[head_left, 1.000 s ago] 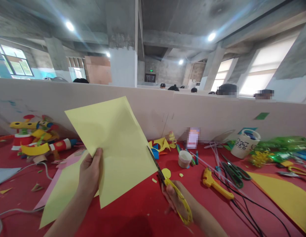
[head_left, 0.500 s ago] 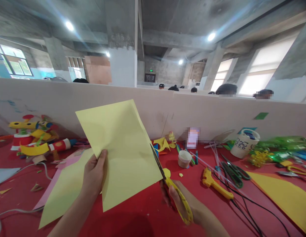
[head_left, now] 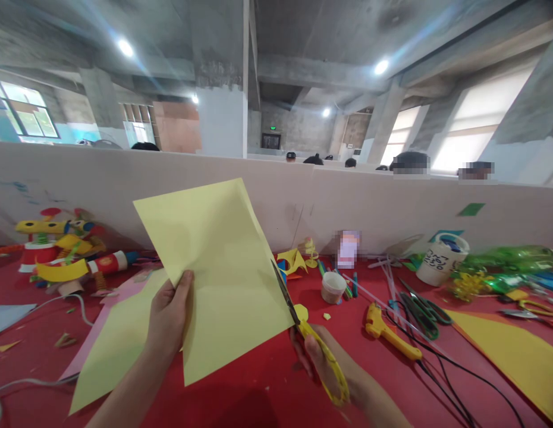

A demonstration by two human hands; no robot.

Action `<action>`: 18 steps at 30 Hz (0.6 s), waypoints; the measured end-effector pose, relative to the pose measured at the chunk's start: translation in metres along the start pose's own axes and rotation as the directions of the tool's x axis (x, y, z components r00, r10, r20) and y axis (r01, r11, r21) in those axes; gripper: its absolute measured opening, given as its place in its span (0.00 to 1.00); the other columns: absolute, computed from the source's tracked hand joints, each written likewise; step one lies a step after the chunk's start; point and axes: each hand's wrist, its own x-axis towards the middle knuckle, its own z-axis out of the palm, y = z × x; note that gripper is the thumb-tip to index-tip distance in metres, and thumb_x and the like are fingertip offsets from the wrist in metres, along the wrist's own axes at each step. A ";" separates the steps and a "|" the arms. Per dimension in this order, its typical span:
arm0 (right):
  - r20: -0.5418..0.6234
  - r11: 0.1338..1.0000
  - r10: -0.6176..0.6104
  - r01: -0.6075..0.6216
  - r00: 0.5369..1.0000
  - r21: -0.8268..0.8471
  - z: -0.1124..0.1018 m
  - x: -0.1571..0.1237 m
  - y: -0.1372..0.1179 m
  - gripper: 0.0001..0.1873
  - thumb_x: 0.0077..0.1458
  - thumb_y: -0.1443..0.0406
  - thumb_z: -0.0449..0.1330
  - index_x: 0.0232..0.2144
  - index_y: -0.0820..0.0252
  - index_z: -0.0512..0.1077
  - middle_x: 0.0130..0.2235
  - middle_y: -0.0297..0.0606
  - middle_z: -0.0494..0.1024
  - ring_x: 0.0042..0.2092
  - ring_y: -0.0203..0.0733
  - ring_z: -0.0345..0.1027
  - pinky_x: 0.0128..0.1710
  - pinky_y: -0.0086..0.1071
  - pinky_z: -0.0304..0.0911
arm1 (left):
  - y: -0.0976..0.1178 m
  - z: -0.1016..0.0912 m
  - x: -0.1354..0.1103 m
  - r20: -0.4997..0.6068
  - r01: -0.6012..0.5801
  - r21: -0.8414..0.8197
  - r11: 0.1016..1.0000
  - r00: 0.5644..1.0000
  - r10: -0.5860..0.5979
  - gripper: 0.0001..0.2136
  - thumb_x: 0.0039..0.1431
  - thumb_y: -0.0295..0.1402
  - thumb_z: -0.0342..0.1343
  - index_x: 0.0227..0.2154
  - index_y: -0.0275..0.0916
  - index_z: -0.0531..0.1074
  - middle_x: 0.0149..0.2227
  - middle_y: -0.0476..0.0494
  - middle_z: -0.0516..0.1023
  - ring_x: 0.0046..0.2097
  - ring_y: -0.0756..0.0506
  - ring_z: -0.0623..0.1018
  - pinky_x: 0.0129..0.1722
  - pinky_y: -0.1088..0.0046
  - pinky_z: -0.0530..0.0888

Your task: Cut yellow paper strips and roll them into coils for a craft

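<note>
Above the red tabletop (head_left: 258, 410): left hand (head_left: 169, 309) pinches smooth pale-yellow paper (head_left: 223, 273), thumb on near face; right hand (head_left: 333, 340) curled closed round yellow-handled scissors (head_left: 304, 328), dark blades at the sheet's right edge. Beyond: round white tub (head_left: 334, 292), contents unclear; black-lettered white bucket (head_left: 439, 266), something blue inside.

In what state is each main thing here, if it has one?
Left hand: gripping the yellow sheet
Yellow sheet: raised, tilted
Right hand: holding the yellow scissors
Yellow scissors: at sheet's right edge, opening unclear
Glue gun: lying down, unheld
Small white cup: upright, uncovered
</note>
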 end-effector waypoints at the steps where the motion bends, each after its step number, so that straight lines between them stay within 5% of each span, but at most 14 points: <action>1: 0.011 1.000 -0.014 0.014 1.000 0.011 0.000 0.000 0.000 0.30 0.46 0.38 0.42 0.23 0.58 0.60 0.18 0.26 0.54 0.17 0.28 0.47 0.26 0.31 0.64 | 0.000 0.000 0.000 -0.002 0.001 0.000 1.000 1.000 -0.001 0.20 0.39 0.42 0.62 0.36 0.38 0.73 0.21 0.49 0.77 0.20 0.47 0.75 0.14 0.78 0.67; 18: -0.052 0.998 0.054 -0.053 0.997 0.016 0.002 0.001 0.006 0.30 0.45 0.38 0.44 0.25 0.58 0.60 0.17 0.24 0.53 0.16 0.29 0.51 0.20 0.29 0.64 | -0.004 -0.001 0.001 -0.008 -0.021 -0.009 1.000 1.000 0.021 0.18 0.40 0.42 0.62 0.33 0.38 0.72 0.22 0.49 0.77 0.21 0.49 0.74 0.16 0.80 0.67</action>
